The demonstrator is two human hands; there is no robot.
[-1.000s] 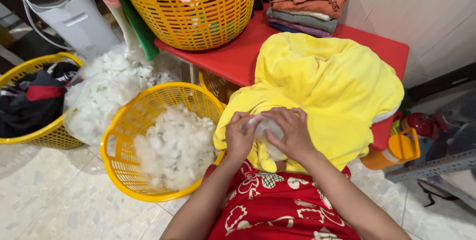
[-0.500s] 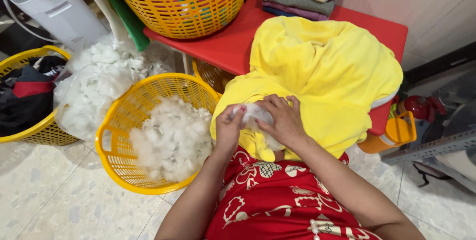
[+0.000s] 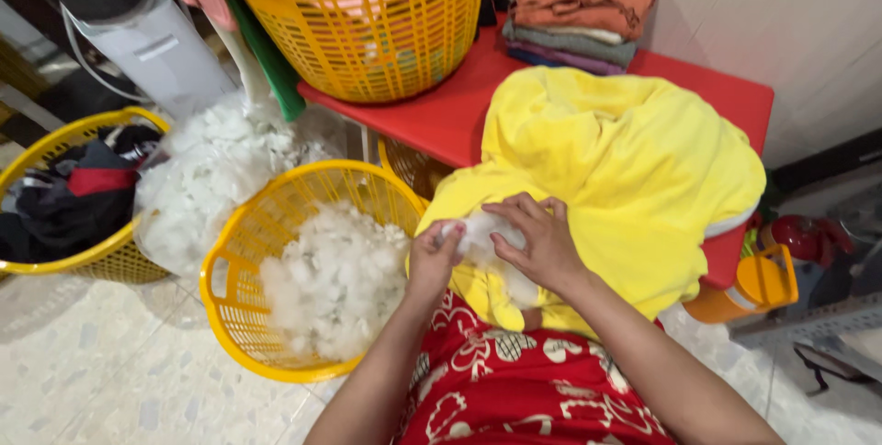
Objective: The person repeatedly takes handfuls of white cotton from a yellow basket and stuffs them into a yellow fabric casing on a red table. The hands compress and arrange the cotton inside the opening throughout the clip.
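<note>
Holding a clump of white stuffing (image 3: 480,232) between both hands, I keep it against the front edge of the yellow fabric cover (image 3: 625,179). My left hand (image 3: 434,259) is closed on the left end of the clump, with the fingers curled around it. My right hand (image 3: 540,243) lies over the right part, fingers bent and pressing the stuffing onto the yellow fabric. The two hands are very near to each other, only the white clump is between them.

The yellow cover hangs from the red table (image 3: 450,119) down to my lap, where I wear a red cloth with white pattern (image 3: 514,390). Just beside my left arm, on the floor, stands a round yellow basket (image 3: 241,252) with more loose white stuffing (image 3: 335,280) inside. Behind it lies a clear bag of the same stuffing (image 3: 207,179). On the table stand a bigger yellow basket (image 3: 367,32) and a pile of folded cloths (image 3: 581,22).
</note>
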